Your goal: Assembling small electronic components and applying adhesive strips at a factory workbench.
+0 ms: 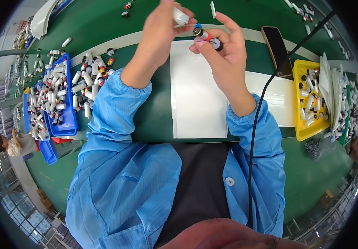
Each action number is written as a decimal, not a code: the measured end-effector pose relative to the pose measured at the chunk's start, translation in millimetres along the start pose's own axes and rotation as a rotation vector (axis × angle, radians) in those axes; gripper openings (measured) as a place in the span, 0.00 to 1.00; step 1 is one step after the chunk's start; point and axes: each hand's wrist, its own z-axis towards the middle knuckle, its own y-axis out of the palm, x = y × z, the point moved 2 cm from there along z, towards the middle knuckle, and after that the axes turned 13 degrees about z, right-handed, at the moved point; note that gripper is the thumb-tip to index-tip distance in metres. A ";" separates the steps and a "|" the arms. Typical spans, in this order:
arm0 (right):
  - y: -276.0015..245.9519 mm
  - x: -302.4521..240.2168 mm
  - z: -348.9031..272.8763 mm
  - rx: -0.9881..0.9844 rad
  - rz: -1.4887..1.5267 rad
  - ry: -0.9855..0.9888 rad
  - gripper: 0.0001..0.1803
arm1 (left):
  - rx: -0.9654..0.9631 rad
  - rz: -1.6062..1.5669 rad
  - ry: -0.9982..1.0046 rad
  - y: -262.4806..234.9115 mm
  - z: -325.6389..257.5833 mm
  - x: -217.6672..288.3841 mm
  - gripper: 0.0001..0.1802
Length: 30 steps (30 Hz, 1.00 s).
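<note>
My left hand (pixel 158 35) is up at the far middle of the bench, closed around a small white cylinder (pixel 180 17). Close to its right, my right hand (pixel 228 52) pinches a short black cylinder with a red band (pixel 203 35) between thumb and fingers. A bit of blue shows at that cylinder's far end. A black round piece with a grey face (pixel 216 44) sits in the same hand, behind the thumb. Just above my raised right index fingertip is a slim white piece (pixel 213 9); whether the finger touches it I cannot tell. White paper (pixel 199 95) lies below both hands.
Left, a blue tray (pixel 72 112) holds many small white cylinders, with a loose pile (pixel 88 79) beside it. On the right are a phone (pixel 276 50) and a yellow tray (pixel 298 95) with similar parts. A black cable (pixel 258 112) hangs across my right side.
</note>
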 end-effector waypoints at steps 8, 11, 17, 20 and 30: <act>-11.2 4.2 5.5 0.048 0.052 -0.035 0.33 | -0.288 0.021 -0.035 20.1 -7.1 -4.7 0.26; -9.8 12.9 7.9 0.049 0.060 -0.162 0.33 | -0.205 0.118 0.002 19.9 -7.5 -5.8 0.27; -17.1 15.6 10.7 0.031 -0.101 -0.337 0.32 | -0.058 0.059 -0.045 22.1 -6.0 3.6 0.16; -15.4 8.4 8.7 0.047 -0.202 -0.322 0.31 | -0.020 -0.022 -0.090 23.7 -7.4 10.5 0.16; -29.6 -2.8 11.2 -0.036 -0.564 -0.650 0.26 | 0.004 0.016 -0.154 21.7 -9.9 23.1 0.15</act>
